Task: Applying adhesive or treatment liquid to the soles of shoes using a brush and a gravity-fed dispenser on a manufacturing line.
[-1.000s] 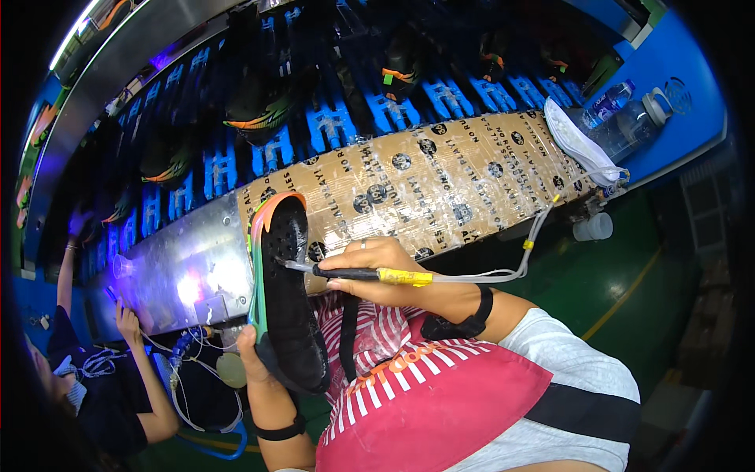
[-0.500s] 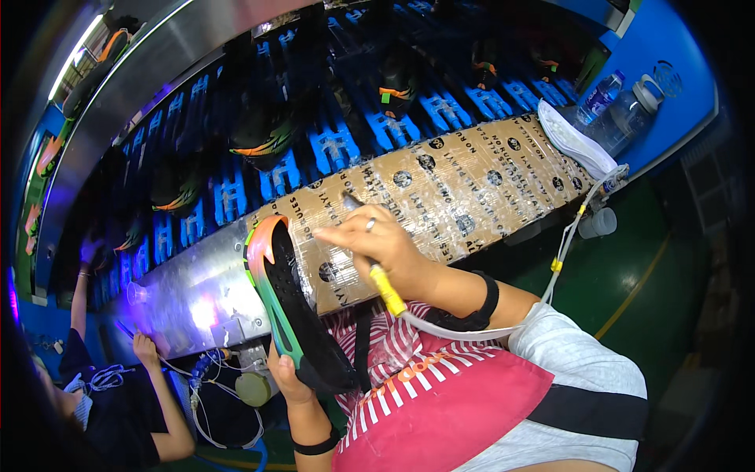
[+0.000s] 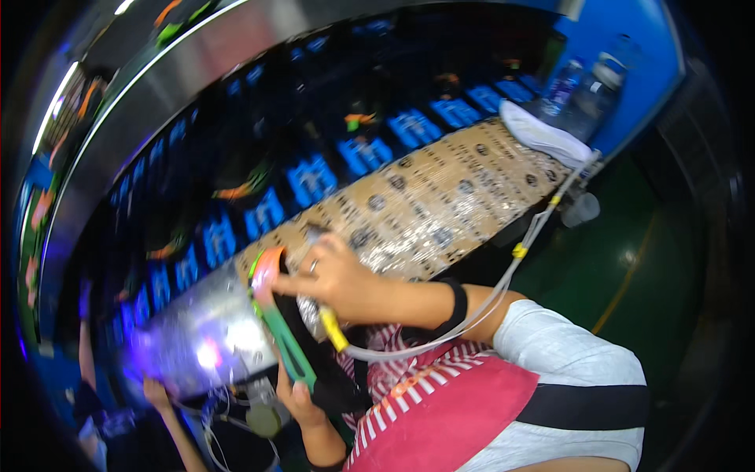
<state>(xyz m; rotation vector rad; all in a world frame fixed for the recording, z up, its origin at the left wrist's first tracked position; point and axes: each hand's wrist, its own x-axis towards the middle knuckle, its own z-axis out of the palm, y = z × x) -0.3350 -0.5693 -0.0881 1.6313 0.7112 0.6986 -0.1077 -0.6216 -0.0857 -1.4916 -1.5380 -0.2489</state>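
My left hand (image 3: 302, 407) grips a shoe part (image 3: 285, 338), black with a green and orange-pink side, by its near end. The part stands tilted at the bench's near edge. In my right hand (image 3: 340, 279) is a pen-like tool (image 3: 333, 329) with a yellow-wrapped rear end and a pale hose (image 3: 409, 353) running from it. The outstretched fingers of this hand reach the orange-pink end of the shoe part, and whether they touch it cannot be made out. The tool's dark front end shows beyond the fingers, blurred.
Printed cardboard (image 3: 440, 197) under clear film covers the bench, with bare metal (image 3: 200, 338) at left. Behind it are blue racks (image 3: 314, 180) with dark shoe parts. A white sole-shaped piece (image 3: 543, 135) and bottles (image 3: 594, 93) stand far right. A co-worker's hand (image 3: 156, 393) is at left.
My right hand has moved left and down to the orange-pink end of the shoe part, carrying the tool. The view has shifted, and the picture is blurrier.
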